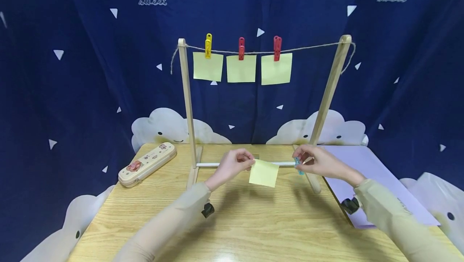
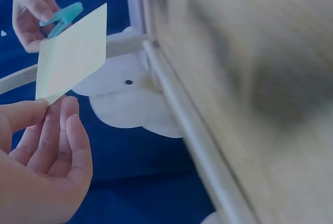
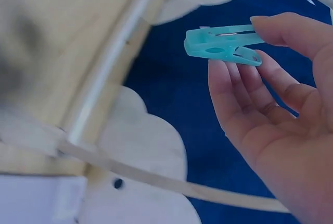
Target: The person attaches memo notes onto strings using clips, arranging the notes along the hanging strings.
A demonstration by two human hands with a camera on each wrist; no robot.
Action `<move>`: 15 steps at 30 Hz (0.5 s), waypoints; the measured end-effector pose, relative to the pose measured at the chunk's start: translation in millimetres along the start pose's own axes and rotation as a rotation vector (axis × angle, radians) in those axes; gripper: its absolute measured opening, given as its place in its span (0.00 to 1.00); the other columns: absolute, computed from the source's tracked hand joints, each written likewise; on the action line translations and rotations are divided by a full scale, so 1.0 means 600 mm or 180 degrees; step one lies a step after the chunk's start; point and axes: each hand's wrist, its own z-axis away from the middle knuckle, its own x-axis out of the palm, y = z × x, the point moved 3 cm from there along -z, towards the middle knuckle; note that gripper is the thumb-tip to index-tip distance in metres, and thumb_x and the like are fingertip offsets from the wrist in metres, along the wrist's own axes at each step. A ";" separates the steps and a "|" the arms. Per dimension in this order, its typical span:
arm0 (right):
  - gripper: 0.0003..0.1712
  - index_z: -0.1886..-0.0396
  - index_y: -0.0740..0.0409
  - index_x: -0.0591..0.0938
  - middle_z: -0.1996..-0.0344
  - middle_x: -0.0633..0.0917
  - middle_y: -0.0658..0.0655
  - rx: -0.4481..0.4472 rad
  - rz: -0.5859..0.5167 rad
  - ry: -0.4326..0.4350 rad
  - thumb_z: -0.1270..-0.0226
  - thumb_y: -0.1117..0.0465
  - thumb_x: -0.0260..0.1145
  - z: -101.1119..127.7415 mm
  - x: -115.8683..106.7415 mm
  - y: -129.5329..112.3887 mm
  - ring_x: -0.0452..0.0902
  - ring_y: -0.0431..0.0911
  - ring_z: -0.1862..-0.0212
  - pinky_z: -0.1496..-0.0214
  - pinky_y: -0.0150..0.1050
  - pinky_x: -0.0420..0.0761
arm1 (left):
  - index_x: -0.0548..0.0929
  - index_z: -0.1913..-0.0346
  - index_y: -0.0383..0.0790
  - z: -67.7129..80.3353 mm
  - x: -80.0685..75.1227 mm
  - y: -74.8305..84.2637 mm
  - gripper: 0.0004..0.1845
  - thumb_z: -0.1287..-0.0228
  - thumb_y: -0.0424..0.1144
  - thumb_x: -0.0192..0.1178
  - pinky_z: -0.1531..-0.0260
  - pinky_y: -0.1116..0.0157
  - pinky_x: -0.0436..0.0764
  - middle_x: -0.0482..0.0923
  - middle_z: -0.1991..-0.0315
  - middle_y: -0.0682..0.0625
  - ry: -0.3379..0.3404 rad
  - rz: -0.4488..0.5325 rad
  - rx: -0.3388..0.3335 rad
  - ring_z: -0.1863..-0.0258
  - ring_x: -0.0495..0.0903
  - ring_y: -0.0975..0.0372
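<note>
My left hand point(image 1: 236, 163) pinches a corner of a pale yellow sticky note point(image 1: 264, 173) between thumb and fingertips, above the table near the wooden stand. In the left wrist view the note point(image 2: 73, 54) extends away from the fingertips. A light-blue clothespin point(image 3: 223, 45) is held between the thumb and fingers of my right hand point(image 1: 319, 161), to the right of the note and apart from it. On a string point(image 1: 308, 47) above, one yellow clothespin point(image 1: 208, 46) and two red clothespins point(image 1: 241, 48) hold three yellow notes point(image 1: 241, 69) in a row.
The stand's wooden posts point(image 1: 187, 105) rise on both sides, joined low by a white rod point(image 1: 208, 165). A cream pencil case point(image 1: 148, 164) lies at the left. At the right is a lilac folder point(image 1: 355, 169). A dark blue curtain point(image 1: 90, 92) hangs behind the table point(image 1: 253, 233).
</note>
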 end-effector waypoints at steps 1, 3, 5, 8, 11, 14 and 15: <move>0.12 0.58 0.60 0.79 0.62 0.84 0.56 -0.0007 0.0005 0.0046 0.40 0.68 0.72 -0.001 -0.012 -0.004 0.81 0.36 0.60 0.58 0.30 0.85 | 0.84 0.62 0.34 -0.007 0.001 0.008 0.05 0.36 0.33 0.65 0.69 0.68 0.85 0.87 0.68 0.37 0.0016 -0.0012 0.0031 0.74 0.86 0.58; 0.13 0.57 0.61 0.79 0.62 0.84 0.56 -0.0005 0.0012 0.0130 0.40 0.69 0.71 -0.002 -0.039 -0.012 0.81 0.35 0.60 0.57 0.29 0.85 | 0.84 0.62 0.33 -0.022 0.003 0.024 0.04 0.36 0.32 0.64 0.70 0.70 0.83 0.87 0.68 0.37 0.0047 -0.0030 0.0140 0.72 0.86 0.54; 0.13 0.57 0.61 0.79 0.63 0.84 0.56 -0.0009 0.0022 0.0212 0.40 0.69 0.71 -0.003 -0.065 -0.020 0.80 0.33 0.60 0.57 0.27 0.84 | 0.84 0.62 0.34 -0.037 0.005 0.041 0.04 0.35 0.33 0.64 0.70 0.73 0.82 0.87 0.68 0.39 0.0096 -0.0050 0.0221 0.70 0.87 0.50; 0.14 0.56 0.62 0.80 0.61 0.83 0.57 -0.0060 0.0115 0.0346 0.40 0.70 0.71 -0.006 -0.105 -0.035 0.80 0.31 0.60 0.56 0.24 0.83 | 0.84 0.62 0.36 -0.058 0.007 0.067 0.03 0.35 0.33 0.64 0.70 0.75 0.81 0.88 0.68 0.41 0.0158 -0.0091 0.0338 0.68 0.87 0.48; 0.15 0.54 0.62 0.81 0.59 0.84 0.58 -0.0067 0.0314 0.0533 0.41 0.70 0.72 -0.010 -0.142 -0.050 0.80 0.29 0.60 0.56 0.21 0.82 | 0.85 0.62 0.38 -0.079 0.005 0.094 0.03 0.35 0.35 0.64 0.69 0.74 0.82 0.89 0.67 0.43 0.0214 -0.0106 0.0391 0.68 0.88 0.51; 0.17 0.52 0.58 0.82 0.58 0.85 0.55 0.0136 0.0444 0.0706 0.41 0.67 0.73 -0.015 -0.177 -0.064 0.80 0.28 0.61 0.57 0.20 0.80 | 0.85 0.61 0.40 -0.100 0.001 0.123 0.04 0.34 0.36 0.64 0.67 0.73 0.83 0.89 0.66 0.45 0.0275 -0.0114 0.0437 0.70 0.88 0.56; 0.17 0.51 0.57 0.82 0.59 0.86 0.53 0.0224 0.0474 0.0752 0.40 0.65 0.74 -0.017 -0.187 -0.068 0.80 0.28 0.61 0.57 0.19 0.80 | 0.85 0.61 0.40 -0.107 0.000 0.133 0.04 0.34 0.37 0.64 0.67 0.73 0.83 0.89 0.66 0.45 0.0305 -0.0121 0.0454 0.70 0.88 0.57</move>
